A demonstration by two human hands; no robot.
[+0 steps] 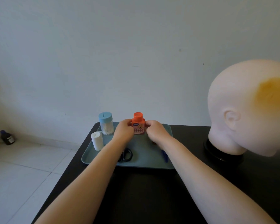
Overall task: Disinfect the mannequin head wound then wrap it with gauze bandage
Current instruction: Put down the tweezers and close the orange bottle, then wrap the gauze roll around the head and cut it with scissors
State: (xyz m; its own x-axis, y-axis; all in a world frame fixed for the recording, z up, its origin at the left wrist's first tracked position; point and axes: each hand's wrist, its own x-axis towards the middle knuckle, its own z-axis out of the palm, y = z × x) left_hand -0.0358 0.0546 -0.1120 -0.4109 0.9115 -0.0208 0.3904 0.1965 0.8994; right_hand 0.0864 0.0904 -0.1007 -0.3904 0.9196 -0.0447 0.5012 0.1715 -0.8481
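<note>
Mannequin head, pale foam [242,110], at 3 o'clock; both hands, left [124,130] and right [157,131], grasp capped orange disinfectant bottle [138,124]; uncapping could spill onto teal tray [145,162].

You have one view only, from the camera on your head, looking forward and slightly down over the dark bench [152,191] toward the pale wall [120,46] at twelve o'clock. Its wide angle bends the edges. Your forearms run up from the bottom edge to the tray [87,156] at mid-distance. The mannequin head [242,110] looms close at three o'clock; the tiled floor [23,175] shows at eight o'clock.
</note>
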